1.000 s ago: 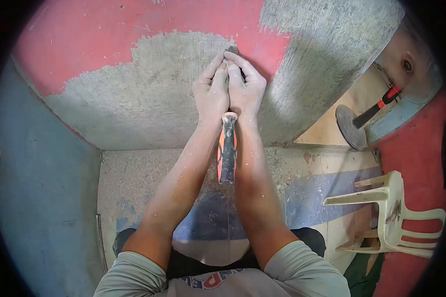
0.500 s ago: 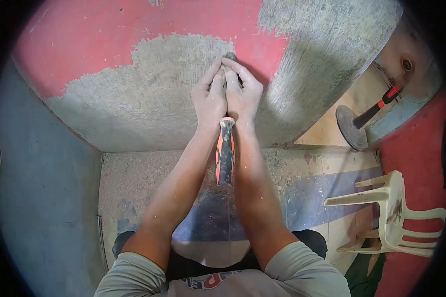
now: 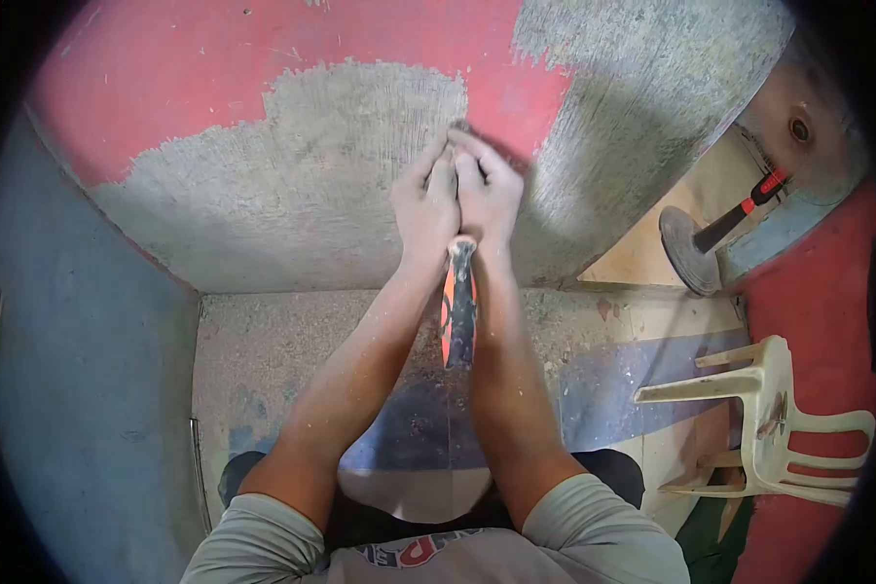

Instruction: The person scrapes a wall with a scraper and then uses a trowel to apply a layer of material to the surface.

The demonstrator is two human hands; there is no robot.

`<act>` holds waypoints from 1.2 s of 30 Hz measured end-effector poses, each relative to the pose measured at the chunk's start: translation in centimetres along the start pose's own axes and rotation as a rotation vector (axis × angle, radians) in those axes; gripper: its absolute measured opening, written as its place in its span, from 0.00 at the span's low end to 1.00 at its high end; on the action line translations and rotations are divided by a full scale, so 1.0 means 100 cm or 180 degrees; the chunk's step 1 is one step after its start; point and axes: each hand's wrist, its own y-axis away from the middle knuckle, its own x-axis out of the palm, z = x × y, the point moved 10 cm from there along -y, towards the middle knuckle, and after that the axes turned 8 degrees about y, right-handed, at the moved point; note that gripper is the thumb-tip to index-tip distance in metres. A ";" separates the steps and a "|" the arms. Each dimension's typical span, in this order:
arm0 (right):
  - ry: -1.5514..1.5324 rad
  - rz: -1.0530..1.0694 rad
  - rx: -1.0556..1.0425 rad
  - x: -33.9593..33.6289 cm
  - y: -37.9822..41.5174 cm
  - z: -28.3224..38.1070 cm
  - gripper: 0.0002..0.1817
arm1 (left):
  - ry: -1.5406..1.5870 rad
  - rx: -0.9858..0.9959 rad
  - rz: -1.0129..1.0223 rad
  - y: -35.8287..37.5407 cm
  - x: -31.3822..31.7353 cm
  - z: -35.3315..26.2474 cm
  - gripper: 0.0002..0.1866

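Both of my hands are held together against the wall, dusty, with fingers closed round the head of a tool. My left hand (image 3: pixel 426 202) is on the left side and my right hand (image 3: pixel 489 198) on the right, their fingertips meeting near the top. The tool's black and orange handle (image 3: pixel 460 307) hangs below the hands, between my wrists. Its head is mostly hidden by my fingers. Around them the wall shows a rough grey scraped area (image 3: pixel 331 165), with pink paint (image 3: pixel 185 78) above it and to its upper left.
A bluish wall (image 3: pixel 88 341) stands on the left. At the right, a round grey disc with a black and red handle (image 3: pixel 691 251) leans by an opening. A white plastic chair (image 3: pixel 774 419) lies at the lower right. Debris litters the floor (image 3: pixel 263 350).
Both hands and the tool have moved slightly right and a little down along the wall. The grip looks the same.
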 end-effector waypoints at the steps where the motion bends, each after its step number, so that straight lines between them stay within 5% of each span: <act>1: 0.0075 0.0031 0.0002 0.000 0.008 -0.010 0.13 | 0.0135 -0.0176 -0.0024 0.007 -0.003 0.011 0.20; 3: 0.0099 0.0065 0.0193 0.002 0.018 -0.024 0.13 | 0.0375 -0.0527 -0.0078 0.020 -0.010 0.029 0.20; 9: -0.0022 0.0027 -0.0064 0.001 -0.019 0.026 0.13 | 0.0168 -0.0203 0.0022 -0.010 0.008 -0.008 0.20; 17: -0.0092 0.0042 0.0443 0.002 0.020 -0.038 0.13 | 0.0252 -0.0301 -0.0094 0.015 -0.010 0.038 0.20; 21: -0.0070 -0.0002 0.0004 -0.002 -0.013 0.014 0.13 | 0.0209 -0.0179 0.0027 -0.005 0.011 -0.008 0.19; 29: -0.0047 0.0091 0.0364 0.002 0.015 -0.036 0.13 | 0.0461 -0.0409 -0.0140 0.017 -0.005 0.032 0.19; 33: 0.0091 -0.0033 -0.0288 -0.001 -0.021 0.035 0.13 | 0.0273 0.0134 0.0104 -0.019 0.013 -0.017 0.19; 36: -0.0125 0.0003 -0.0066 0.002 -0.022 0.029 0.13 | 0.0540 -0.0128 0.0007 -0.014 0.015 -0.022 0.20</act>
